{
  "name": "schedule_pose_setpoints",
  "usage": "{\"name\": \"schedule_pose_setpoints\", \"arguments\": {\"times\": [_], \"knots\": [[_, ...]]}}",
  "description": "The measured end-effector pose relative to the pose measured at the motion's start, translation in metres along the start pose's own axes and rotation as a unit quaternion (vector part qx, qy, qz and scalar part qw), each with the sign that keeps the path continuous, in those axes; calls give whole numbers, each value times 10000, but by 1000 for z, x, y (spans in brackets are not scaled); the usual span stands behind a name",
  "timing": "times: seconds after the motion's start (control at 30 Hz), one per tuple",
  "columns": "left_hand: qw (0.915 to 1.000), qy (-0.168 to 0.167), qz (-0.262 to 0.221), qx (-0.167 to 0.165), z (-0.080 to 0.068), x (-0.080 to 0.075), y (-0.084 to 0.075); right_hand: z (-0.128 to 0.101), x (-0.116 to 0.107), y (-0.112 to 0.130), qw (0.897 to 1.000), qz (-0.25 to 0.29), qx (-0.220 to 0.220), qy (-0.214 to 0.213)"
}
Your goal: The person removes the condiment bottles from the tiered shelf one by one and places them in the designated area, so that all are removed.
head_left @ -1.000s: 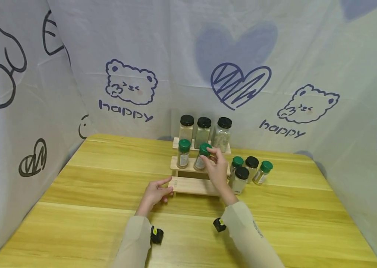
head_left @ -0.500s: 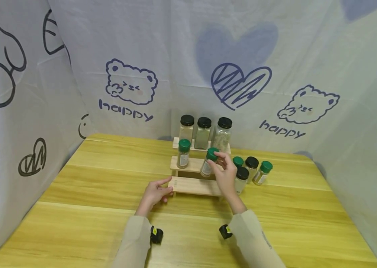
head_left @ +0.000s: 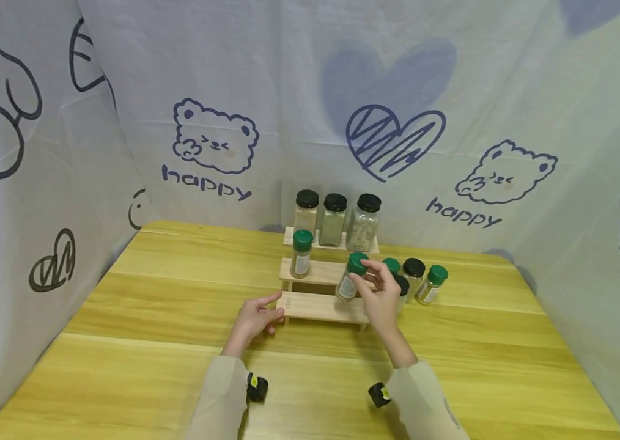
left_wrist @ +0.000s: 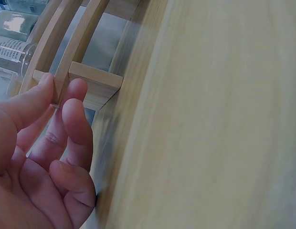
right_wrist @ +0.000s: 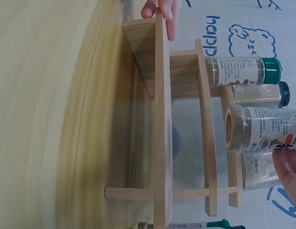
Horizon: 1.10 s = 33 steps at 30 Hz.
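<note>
My right hand (head_left: 383, 300) holds a green-lidded spice jar (head_left: 347, 286) between thumb and fingers. In the right wrist view this labelled spice jar (right_wrist: 267, 128) is off the shelves, its base in the air in front of the middle tier. At the left end of the three-tier wooden rack (head_left: 321, 307), my left hand (head_left: 255, 319) pinches the lowest shelf. The left wrist view shows the left thumb and a finger (left_wrist: 74, 90) at that shelf's corner. Another green-lidded jar (head_left: 301, 255) stands on the middle tier's left side.
Three black-lidded jars (head_left: 334, 220) stand on the top tier. Right of the rack several more jars are grouped on the wooden table (head_left: 480, 342), among them a green-lidded one (head_left: 431, 285) and a black-lidded one (head_left: 413, 275). A printed curtain (head_left: 288, 91) hangs behind the table.
My right hand has lifted the green-lidded jar off the middle tier and brought it to the right and toward me. The left hand has kept its place on the rack.
</note>
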<state>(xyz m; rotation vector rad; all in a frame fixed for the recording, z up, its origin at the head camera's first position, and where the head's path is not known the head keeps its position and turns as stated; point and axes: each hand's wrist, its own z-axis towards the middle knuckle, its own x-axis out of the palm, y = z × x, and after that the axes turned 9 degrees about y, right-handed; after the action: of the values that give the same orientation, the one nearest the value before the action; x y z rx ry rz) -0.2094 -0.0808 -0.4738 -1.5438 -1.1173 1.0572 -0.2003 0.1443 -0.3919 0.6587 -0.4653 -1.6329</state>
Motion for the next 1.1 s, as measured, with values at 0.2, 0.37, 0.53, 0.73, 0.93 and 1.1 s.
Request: {"name": "schedule_pose_setpoints", "arguments": {"times": [0.2, 0.37, 0.53, 0.73, 0.93, 1.1], "knots": [[10000, 2, -17, -10, 1, 0, 0, -7, -6, 4, 9998, 9, 194, 69], [10000, -4, -70, -51, 1, 1, 1, -12, -11, 6, 9992, 123, 383, 86], [9999, 45, -86, -43, 2, 1, 1, -18, -17, 5, 9985, 73, 534, 70], [10000, 43, -72, -40, 3, 0, 1, -24, -23, 4, 9985, 231, 495, 86], [10000, 33, -34, -30, 3, 0, 3, -31, -30, 1, 9981, 370, 487, 118], [10000, 34, -31, -27, 3, 0, 2, -42, -39, -13, 9981, 380, 465, 164]]}}
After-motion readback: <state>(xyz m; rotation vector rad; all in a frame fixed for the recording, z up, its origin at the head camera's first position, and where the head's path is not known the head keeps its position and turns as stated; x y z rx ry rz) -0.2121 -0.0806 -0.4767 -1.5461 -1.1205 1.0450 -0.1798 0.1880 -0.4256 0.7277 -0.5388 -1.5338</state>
